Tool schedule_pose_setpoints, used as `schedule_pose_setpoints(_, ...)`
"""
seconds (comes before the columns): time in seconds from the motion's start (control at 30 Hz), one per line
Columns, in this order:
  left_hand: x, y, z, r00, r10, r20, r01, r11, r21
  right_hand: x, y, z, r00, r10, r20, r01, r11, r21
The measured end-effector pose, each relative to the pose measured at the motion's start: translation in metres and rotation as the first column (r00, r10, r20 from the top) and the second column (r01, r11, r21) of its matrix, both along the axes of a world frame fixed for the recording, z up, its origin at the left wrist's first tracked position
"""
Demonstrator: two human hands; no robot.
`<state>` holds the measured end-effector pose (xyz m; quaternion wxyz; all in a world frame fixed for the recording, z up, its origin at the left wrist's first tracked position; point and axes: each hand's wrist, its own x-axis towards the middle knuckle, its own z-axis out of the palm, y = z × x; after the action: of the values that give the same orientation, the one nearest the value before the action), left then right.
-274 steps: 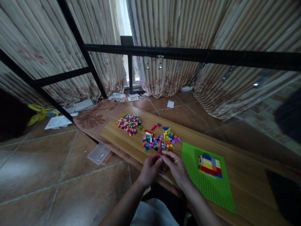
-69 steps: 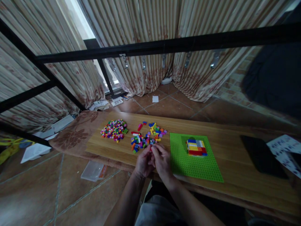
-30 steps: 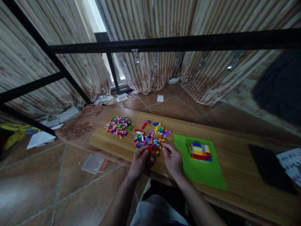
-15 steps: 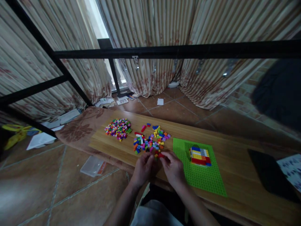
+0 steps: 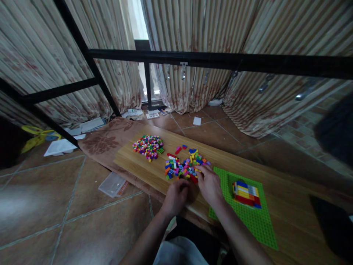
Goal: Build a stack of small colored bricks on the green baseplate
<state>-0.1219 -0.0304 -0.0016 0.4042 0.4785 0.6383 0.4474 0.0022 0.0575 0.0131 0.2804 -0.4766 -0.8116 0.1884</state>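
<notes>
My right hand [image 5: 210, 184] reaches over the near right part of a loose heap of building bricks [image 5: 176, 167], its thumb and forefinger apart at the bricks. A red brick [image 5: 193, 179] lies by the thumb. My left hand [image 5: 177, 197] is at the table's near edge, just in front of the heap, with curled fingers; whatever they hold is hidden. To the right, a green baseplate [image 5: 248, 221] carries a block built of red, yellow, white and blue bricks [image 5: 246, 194].
A denser pile of small colourful bricks [image 5: 149, 147] sits on the left of the wooden table [image 5: 129, 158]. A dark flat object [image 5: 328, 221] lies at the right end. A clear plastic lid [image 5: 112, 184] is on the tiled floor. A black rail [image 5: 209, 59] crosses beyond the table.
My hands were together over a red brick; now they are apart. The right hand has gone forward to the heap, while the left stays near the edge. The view has swung somewhat left.
</notes>
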Motion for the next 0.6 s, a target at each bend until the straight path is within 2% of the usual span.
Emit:
schedule_pose_setpoints(0.1, -0.002, -0.004, -0.009, 1.000, 0.012, 0.014, -0.012, 1.000, -0.003, -0.016, 0.029, 0.009, 0.981, 0.090, 0.174, -0.094, 0.995, 0.013)
schedule_pose_setpoints(0.23, -0.002, -0.007, -0.011, 1.000, 0.009, -0.024, -0.009, 1.000, 0.007, -0.034, 0.055, 0.011, 0.889, 0.216, 0.405, -0.227, 0.974, -0.019)
schedule_pose_setpoints(0.43, -0.001, -0.005, -0.010, 1.000, 0.011, -0.013, -0.011, 1.000, 0.005, -0.040, 0.066, 0.010, 0.852, 0.272, 0.447, -0.291, 0.956, -0.028)
schedule_pose_setpoints(0.53, 0.000, -0.004, -0.012, 1.000, 0.005, 0.014, -0.005, 1.000, -0.014, -0.040, 0.058, 0.013, 0.859, 0.266, 0.437, -0.293, 0.956, -0.007)
schedule_pose_setpoints(0.6, -0.001, -0.004, -0.011, 1.000, 0.009, 0.028, -0.008, 1.000, -0.016, -0.038, 0.044, 0.016, 0.887, 0.236, 0.398, -0.267, 0.963, 0.023)
